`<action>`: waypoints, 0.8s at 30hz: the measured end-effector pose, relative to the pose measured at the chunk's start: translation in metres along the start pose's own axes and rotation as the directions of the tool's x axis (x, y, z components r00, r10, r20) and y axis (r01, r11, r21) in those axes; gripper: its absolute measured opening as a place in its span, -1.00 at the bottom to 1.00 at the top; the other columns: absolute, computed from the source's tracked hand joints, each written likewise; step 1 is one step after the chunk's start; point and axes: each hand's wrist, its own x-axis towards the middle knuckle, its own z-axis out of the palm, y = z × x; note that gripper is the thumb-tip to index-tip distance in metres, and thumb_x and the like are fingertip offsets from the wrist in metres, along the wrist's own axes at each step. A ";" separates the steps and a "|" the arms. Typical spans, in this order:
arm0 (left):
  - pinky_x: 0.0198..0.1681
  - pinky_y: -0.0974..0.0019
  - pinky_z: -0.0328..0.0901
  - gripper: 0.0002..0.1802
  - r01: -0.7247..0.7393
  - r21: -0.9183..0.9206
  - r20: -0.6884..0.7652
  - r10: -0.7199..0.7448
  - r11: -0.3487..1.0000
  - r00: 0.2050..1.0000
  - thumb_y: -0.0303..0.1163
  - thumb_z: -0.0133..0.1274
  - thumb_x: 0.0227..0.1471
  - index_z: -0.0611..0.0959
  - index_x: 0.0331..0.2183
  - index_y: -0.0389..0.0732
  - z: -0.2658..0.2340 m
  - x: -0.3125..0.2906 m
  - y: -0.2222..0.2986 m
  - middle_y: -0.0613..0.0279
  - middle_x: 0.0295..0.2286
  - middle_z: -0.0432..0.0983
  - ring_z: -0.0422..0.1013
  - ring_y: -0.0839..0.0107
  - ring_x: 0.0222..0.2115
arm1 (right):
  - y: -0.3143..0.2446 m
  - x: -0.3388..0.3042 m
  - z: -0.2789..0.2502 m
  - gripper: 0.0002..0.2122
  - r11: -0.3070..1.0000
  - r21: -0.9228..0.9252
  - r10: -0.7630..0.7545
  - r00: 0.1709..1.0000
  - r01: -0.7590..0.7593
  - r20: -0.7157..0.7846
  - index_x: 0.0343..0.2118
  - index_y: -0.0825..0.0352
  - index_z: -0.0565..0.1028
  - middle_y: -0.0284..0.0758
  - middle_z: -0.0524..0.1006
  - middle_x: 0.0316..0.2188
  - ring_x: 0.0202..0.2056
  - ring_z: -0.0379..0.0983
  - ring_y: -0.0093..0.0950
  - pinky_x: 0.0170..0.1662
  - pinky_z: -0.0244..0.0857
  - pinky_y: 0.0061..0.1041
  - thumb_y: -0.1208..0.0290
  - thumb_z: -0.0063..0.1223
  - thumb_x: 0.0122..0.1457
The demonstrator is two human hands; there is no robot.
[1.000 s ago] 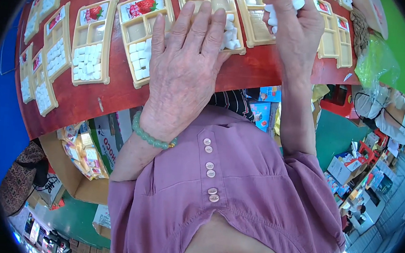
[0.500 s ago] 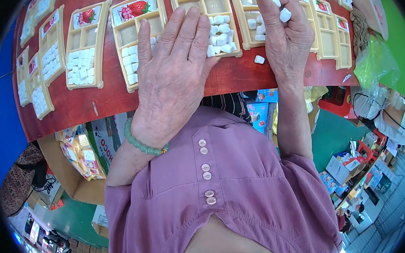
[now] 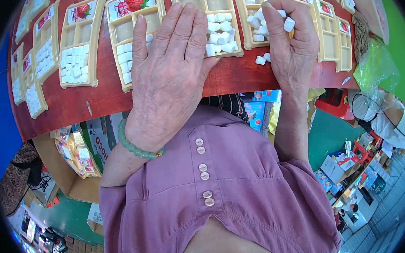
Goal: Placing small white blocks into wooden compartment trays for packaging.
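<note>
My left hand [image 3: 168, 77] lies flat, fingers stretched, over the edges of two cream plastic trays, partly hiding the marshmallows there. The left tray [image 3: 123, 30] and the middle tray [image 3: 216, 3] each hold small white marshmallows in their near compartments. Over the tray to the right [image 3: 252, 45], my right hand [image 3: 292, 50] is closed, with a white marshmallow [image 3: 289, 24] between its bent fingers and another partly showing beside the thumb. Several marshmallows [image 3: 254, 22] sit in that tray. Two loose marshmallows [image 3: 260, 60] rest on the red table beside my right wrist.
Further trays [image 3: 80, 40] with strawberry cards and marshmallows line the red table [image 3: 105, 102] on the left. More trays [image 3: 328, 36] stand on the right, near a clear plastic bag [image 3: 378, 68]. An open cardboard box [image 3: 78, 186] of packed goods sits below the table.
My right hand has shifted slightly right and down, still closed on marshmallows. A second loose marshmallow now shows on the table next to the first. My left hand stays flat over the trays.
</note>
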 end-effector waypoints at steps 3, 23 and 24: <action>0.44 -0.12 -0.15 -0.27 0.015 -0.030 -0.016 -0.015 0.999 1.000 -0.16 0.18 0.16 0.38 0.28 -0.23 -0.001 0.000 0.002 0.12 0.26 0.32 0.18 0.23 0.33 | 0.021 -0.004 -0.001 -0.74 0.990 -0.087 -0.110 0.993 0.113 0.035 -0.06 0.34 0.59 -0.21 0.60 -0.08 -0.02 0.53 -0.37 -0.01 0.39 -0.43 0.29 0.21 0.30; 0.40 -0.12 -0.04 -0.28 0.002 -0.080 -0.023 -0.004 0.997 1.000 -0.25 0.21 0.13 0.39 0.26 -0.24 -0.001 -0.001 0.000 0.08 0.27 0.29 0.21 0.14 0.31 | -0.038 0.010 -0.026 -0.84 0.953 -0.272 -0.061 0.967 0.130 0.247 -0.20 0.44 0.62 -0.10 0.64 -0.17 -0.13 0.58 -0.13 -0.07 0.45 -0.34 0.57 0.24 0.15; 0.40 -0.12 -0.04 -0.28 0.007 -0.078 -0.025 -0.008 0.997 1.000 -0.25 0.21 0.13 0.39 0.26 -0.24 0.000 -0.003 -0.001 0.08 0.27 0.29 0.21 0.14 0.31 | -0.037 0.010 -0.023 -0.84 0.953 -0.270 -0.065 0.966 0.134 0.250 -0.20 0.44 0.62 -0.10 0.64 -0.17 -0.13 0.58 -0.13 -0.07 0.45 -0.34 0.57 0.24 0.15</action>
